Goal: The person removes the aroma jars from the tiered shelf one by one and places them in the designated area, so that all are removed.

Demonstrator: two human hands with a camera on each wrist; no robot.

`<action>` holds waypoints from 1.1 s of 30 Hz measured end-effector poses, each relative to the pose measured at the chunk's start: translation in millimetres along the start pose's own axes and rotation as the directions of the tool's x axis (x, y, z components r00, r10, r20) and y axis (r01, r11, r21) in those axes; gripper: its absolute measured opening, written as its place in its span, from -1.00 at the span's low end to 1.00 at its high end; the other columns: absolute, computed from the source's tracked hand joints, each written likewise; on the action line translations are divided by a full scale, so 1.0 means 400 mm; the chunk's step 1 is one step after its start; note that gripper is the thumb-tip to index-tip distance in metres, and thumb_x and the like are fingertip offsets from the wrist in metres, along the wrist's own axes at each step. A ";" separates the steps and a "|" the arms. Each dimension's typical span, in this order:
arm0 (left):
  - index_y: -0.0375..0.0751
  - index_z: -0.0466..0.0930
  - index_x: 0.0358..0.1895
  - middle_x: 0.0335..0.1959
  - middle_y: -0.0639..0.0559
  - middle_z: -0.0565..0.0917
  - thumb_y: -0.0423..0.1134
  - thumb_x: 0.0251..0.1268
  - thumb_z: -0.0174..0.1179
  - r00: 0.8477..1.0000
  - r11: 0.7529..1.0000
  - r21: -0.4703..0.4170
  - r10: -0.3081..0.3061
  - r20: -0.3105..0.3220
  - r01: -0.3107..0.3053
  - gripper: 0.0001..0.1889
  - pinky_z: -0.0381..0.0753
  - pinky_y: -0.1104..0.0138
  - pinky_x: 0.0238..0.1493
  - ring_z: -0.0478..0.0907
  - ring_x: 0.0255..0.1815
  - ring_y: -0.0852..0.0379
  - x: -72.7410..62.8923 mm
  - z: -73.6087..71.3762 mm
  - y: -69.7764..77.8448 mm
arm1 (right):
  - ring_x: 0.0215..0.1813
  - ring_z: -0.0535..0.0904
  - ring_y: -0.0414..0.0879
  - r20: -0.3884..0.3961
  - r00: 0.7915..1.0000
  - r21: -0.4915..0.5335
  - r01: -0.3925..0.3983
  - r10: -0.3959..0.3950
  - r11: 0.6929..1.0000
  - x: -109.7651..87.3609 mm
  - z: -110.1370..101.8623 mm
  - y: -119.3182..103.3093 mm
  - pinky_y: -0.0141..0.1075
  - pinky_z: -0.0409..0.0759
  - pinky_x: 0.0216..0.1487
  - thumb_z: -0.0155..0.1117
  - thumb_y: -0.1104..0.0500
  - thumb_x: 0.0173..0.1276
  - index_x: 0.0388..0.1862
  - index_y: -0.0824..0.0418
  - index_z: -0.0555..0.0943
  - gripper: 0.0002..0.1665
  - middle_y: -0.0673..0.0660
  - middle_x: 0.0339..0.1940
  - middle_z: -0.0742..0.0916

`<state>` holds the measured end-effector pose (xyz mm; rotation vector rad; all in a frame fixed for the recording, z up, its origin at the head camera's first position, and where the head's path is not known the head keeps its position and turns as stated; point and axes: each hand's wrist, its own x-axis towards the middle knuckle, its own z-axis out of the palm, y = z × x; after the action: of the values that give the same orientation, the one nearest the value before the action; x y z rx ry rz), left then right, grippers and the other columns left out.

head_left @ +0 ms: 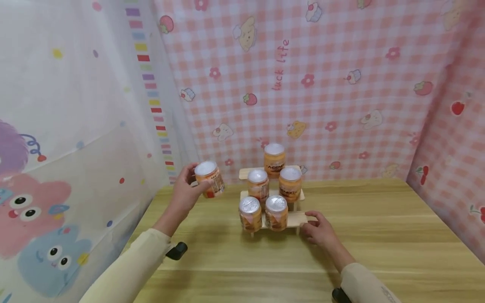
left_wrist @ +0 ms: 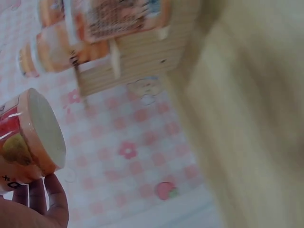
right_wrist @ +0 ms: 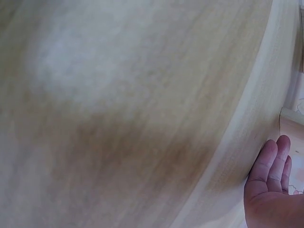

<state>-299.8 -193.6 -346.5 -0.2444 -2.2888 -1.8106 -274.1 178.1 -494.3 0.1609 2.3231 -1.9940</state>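
Note:
My left hand [head_left: 185, 189] holds an orange-labelled can [head_left: 214, 184] with a pale silvery lid, raised left of a three-step wooden rack [head_left: 297, 219]. Fingers and thumb wrap its sides; in the left wrist view the can [left_wrist: 13, 142] lies tilted, its pale round end to the right. On the rack stand similar cans: two on the lowest step, one of them a can [head_left: 276, 216] near the middle, two on the middle step, and a single can [head_left: 274, 162] on top. At the lowest step's right end, my right hand [head_left: 321, 230] grips the board's end between fingers and thumb.
The rack stands on a wood-grain table [head_left: 363, 223], toward the back. Behind it hangs a pink checked cloth [head_left: 333, 101] with small printed pictures. A white sheet with cartoon figures [head_left: 41, 219] closes off the left side, and more checked cloth the right.

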 end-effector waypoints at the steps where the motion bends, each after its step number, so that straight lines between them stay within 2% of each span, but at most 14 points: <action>1: -0.20 0.23 0.41 0.23 -0.19 0.44 -0.27 0.22 0.37 1.000 1.000 -0.003 -0.003 -0.004 0.003 -0.28 0.43 0.06 0.20 0.36 0.22 -0.05 -0.017 -0.009 -0.017 | -0.30 0.58 -0.09 0.003 1.000 -0.005 -0.001 0.001 1.000 -0.001 0.002 0.000 -0.23 0.59 -0.35 0.17 0.27 0.41 0.35 0.34 0.27 -0.42 0.33 -0.04 0.60; 4: -0.25 0.23 0.39 0.20 -0.21 0.45 -0.31 0.23 0.36 1.000 1.000 0.007 -0.021 -0.018 0.022 -0.30 0.43 0.11 0.19 0.37 0.18 -0.02 -0.066 -0.030 -0.062 | -0.27 0.59 -0.06 0.006 1.000 -0.021 -0.007 0.007 1.000 -0.006 0.006 -0.003 -0.20 0.60 -0.32 0.17 0.26 0.42 0.36 0.34 0.27 -0.42 0.37 0.01 0.59; 8: -0.28 0.29 0.34 0.14 -0.23 0.51 -0.33 0.20 0.39 0.999 0.999 0.045 -0.027 -0.023 0.028 -0.34 0.51 0.26 0.08 0.42 0.11 0.01 -0.123 -0.044 -0.114 | -0.27 0.60 -0.06 0.004 1.000 -0.028 -0.010 0.010 1.000 -0.010 0.006 -0.004 -0.20 0.62 -0.32 0.16 0.27 0.42 0.37 0.35 0.27 -0.41 0.40 0.03 0.59; 12: -0.26 0.33 0.32 0.11 -0.20 0.54 -0.35 0.17 0.41 0.999 0.997 0.064 -0.032 -0.015 0.033 -0.34 0.54 0.36 0.00 0.44 0.09 0.05 -0.172 -0.044 -0.153 | -0.28 0.61 -0.08 0.000 1.000 -0.036 -0.003 0.003 0.999 -0.009 0.000 -0.003 -0.20 0.62 -0.34 0.16 0.26 0.43 0.36 0.36 0.26 -0.42 0.42 0.04 0.59; 16: -0.26 0.37 0.28 0.08 -0.19 0.56 -0.42 0.12 0.42 0.999 0.999 0.038 -0.036 -0.008 0.036 -0.36 0.57 0.36 -0.02 0.46 0.07 0.07 -0.208 -0.034 -0.180 | -0.25 0.61 -0.06 0.002 1.000 -0.037 -0.006 0.006 0.999 -0.009 -0.004 -0.005 -0.19 0.62 -0.32 0.16 0.25 0.43 0.36 0.35 0.26 -0.42 0.44 0.08 0.56; 24: -0.30 0.41 0.24 0.03 -0.18 0.57 -0.48 0.02 0.44 0.998 0.998 -0.015 -0.055 0.029 0.055 -0.36 0.58 0.31 0.00 0.48 0.05 0.04 -0.253 0.005 -0.211 | -0.24 0.61 -0.05 -0.003 1.000 -0.027 -0.019 0.019 0.999 -0.010 -0.002 -0.007 -0.19 0.60 -0.32 0.19 0.24 0.43 0.36 0.34 0.26 -0.42 0.39 0.05 0.58; 33: -0.31 0.41 0.22 0.03 -0.16 0.56 -0.44 -0.01 0.47 0.990 0.995 -0.029 -0.091 0.110 0.095 -0.34 0.57 0.29 0.03 0.48 0.10 -0.04 -0.274 0.064 -0.229 | -0.22 0.61 -0.04 -0.003 1.000 -0.033 -0.018 0.018 0.999 -0.004 -0.001 -0.006 -0.19 0.60 -0.31 0.19 0.23 0.44 0.36 0.32 0.27 -0.42 0.41 0.08 0.58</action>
<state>-219.6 -189.5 -467.3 -0.2518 -2.3817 -1.9281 -272.6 177.9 -491.7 0.1822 2.3463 -1.9466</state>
